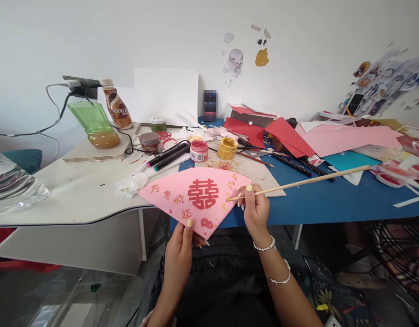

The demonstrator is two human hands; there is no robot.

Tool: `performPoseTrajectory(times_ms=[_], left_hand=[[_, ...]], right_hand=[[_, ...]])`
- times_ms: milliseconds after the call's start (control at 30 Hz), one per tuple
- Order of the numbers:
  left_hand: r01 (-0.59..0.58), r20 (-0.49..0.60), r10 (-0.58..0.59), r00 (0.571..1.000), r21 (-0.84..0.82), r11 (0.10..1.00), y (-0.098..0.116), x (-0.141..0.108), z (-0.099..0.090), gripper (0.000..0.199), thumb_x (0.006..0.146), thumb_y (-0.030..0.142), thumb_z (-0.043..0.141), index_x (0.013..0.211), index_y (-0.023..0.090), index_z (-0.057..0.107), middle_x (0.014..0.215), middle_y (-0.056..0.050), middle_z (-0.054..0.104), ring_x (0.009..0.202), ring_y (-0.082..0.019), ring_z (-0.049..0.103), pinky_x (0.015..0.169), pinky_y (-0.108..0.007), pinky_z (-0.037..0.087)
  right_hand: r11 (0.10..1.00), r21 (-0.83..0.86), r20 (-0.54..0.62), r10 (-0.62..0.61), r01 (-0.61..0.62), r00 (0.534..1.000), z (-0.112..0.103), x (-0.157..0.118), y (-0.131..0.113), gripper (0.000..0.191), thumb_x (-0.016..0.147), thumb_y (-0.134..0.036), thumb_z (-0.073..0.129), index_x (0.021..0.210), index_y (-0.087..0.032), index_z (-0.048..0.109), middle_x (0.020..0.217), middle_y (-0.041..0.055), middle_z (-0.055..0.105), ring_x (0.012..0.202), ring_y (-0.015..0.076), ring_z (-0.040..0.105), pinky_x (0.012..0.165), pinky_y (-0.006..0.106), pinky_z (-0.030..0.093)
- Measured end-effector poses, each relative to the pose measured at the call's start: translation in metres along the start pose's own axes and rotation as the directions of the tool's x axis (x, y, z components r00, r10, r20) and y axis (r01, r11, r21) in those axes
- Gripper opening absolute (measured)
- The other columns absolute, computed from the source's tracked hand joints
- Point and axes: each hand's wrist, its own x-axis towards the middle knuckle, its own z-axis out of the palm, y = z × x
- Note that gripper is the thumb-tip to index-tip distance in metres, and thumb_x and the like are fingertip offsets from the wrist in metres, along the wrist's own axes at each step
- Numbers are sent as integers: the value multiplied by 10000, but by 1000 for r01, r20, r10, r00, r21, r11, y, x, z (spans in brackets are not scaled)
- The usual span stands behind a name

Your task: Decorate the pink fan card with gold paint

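A pink fan-shaped paper (175, 188) leans at the table's front edge, bearing a large red double-happiness character, painted red and gold characters and a red flower. My left hand (182, 240) grips its lower edge, thumb on the front and fingers behind. In my right hand (255, 209) is a long thin wooden stick (308, 180), pinched near its left end. The stick's tip lies at the small yellow characters on the paper's right side; exact contact is hard to tell. Behind the paper stand open jars of red paint (199, 151) and yellow paint (227, 149).
Black markers (170, 156) lie left of the jars, with a crumpled tissue (131, 185) nearby. A paint-spattered board (260, 170) is under the jars. Red folded paper (291, 138) and pink paper (348, 138) heap at right. A bottle (116, 106) and green cup (91, 119) stand left.
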Motion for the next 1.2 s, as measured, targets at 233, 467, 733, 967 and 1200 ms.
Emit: performPoseTrajectory(times_ms=[233,467,733,967,1200], left_hand=[[-1,2,1,1000,0,1000,0,0,0,350,805,509,442,672,191,501,497,14,594,484,-129,554,514,-228,452],[25,1,-25,1000,-19,1000,0,-2,0,340,799,511,450,709,188,510,506,17,599,491,-132,555,512,-229,453],[20,14,-19,1000,-41,999,-1,-2,0,360,794,529,450,708,184,513,507,13,601,489,-132,551,518,-233,450],[13,11,-12,1000,-95,995,-7,-2,-1,362,795,538,454,719,187,508,516,11,611,483,-136,555,509,-240,441],[22,35,-20,999,-70,997,-5,-1,-2,385,789,558,437,709,187,505,523,-2,623,489,-148,563,521,-258,440]], right_hand=[[1000,17,-9,8,-8,1000,0,1,-1,283,900,-309,364,658,-196,456,518,-48,495,464,76,454,495,211,359],[976,211,-85,70,-51,994,1,1,0,287,900,-319,374,654,-193,454,532,-45,474,506,80,488,469,207,349],[951,308,-252,81,1,964,-15,36,-22,268,866,-376,439,667,-196,457,558,-53,455,485,63,451,496,217,386],[982,179,143,-89,63,986,7,111,-41,184,848,-352,462,743,-204,488,592,-27,556,520,84,510,512,225,403],[938,-247,447,-113,243,887,73,165,-36,169,827,-292,482,699,-185,508,634,9,611,615,134,567,608,252,393]])
